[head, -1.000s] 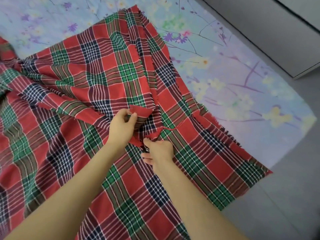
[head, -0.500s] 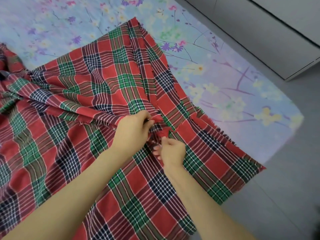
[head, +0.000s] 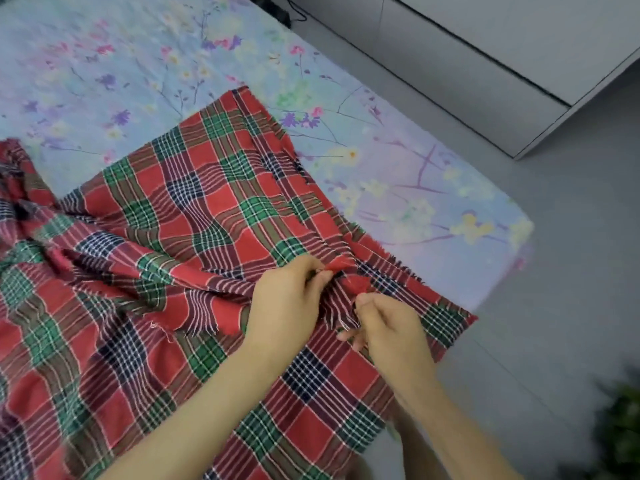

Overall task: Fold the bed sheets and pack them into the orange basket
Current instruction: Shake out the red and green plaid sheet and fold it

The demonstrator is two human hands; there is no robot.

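On the floral bed, rumpled red-green plaid sheet (head: 194,237), fray-edged.

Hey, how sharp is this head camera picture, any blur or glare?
Head view: the plaid sheet is fairly sharp at its middle, smeared toward the lower left corner; a green shape at lower right is blurred beyond telling; light is soft, no glare.

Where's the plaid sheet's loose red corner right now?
In the head view, right of centre: the red corner is pinched between the left hand and right hand, near the plaid sheet's frayed right edge.
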